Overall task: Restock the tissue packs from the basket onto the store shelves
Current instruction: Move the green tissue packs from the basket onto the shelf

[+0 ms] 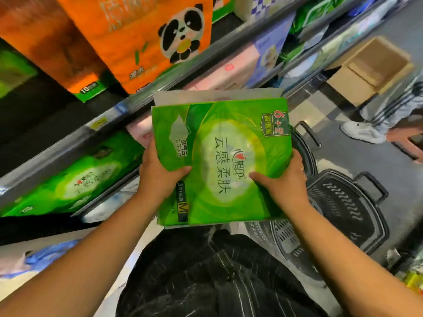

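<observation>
A large green tissue pack (231, 143) with white lettering is held flat in front of me, in the middle of the head view. My left hand (158, 175) grips its left edge, thumb on top. My right hand (283, 179) grips its right edge, thumb also on top. The pack hovers beside the shelf edge (75, 136), above my lap. A black plastic basket (343, 211) sits on the floor at the lower right, partly hidden by the pack and my right arm. Matching green packs (75, 179) lie on the shelf to the left.
Orange panda-printed packs (146, 35) fill the shelf above. Pink and blue packs (240, 67) line the shelves further along. A cardboard box (370, 67) stands on the floor at the right, near another person's legs and white shoe (364, 131).
</observation>
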